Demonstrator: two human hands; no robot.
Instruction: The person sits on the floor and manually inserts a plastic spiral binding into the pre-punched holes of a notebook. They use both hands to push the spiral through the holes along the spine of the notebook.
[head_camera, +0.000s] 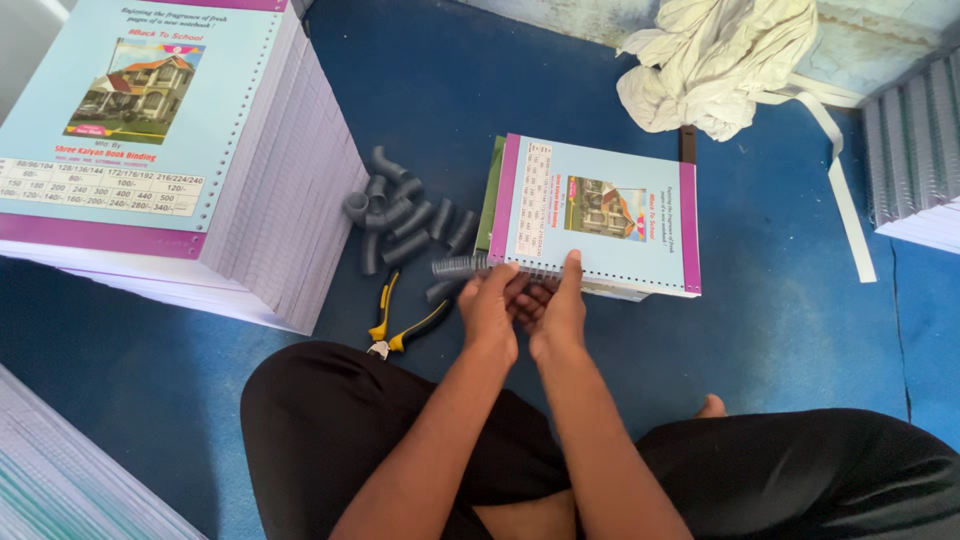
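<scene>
Floor covering (780, 330): a deep blue, matte, slightly scuffed surface is spread under everything.
Tall stack (250, 190): a high block of unbound notebooks is seen at the left, its top cover pale blue with a purple band and a row of punched holes; the page edges form a fine ribbed wall.
Cloth (715, 60): a crumpled off-white fabric is heaped at the top, with a flat pale strip (845, 190) trailing down from it.
Notebook (600, 215): a flat rectangular book with a glossy pale blue cover, purple edges and a house picture is laid on the floor before the knees, resting on a few others.
Coil pile (400, 215): short grey spiral tubes are scattered between the tall stack and the notebook.
Spiral coil (458, 266): a grey wire-like coil is lodged at the notebook's punched near edge.
Left hand (488, 308): it is curled at the coil's end, apparently pinching it, though the fingertips are hidden.
Right hand (560, 305): it is pressed on the notebook's near edge, thumb on the cover.
Pliers (398, 325): a yellow-and-black handled tool is lying beside the left knee.
</scene>
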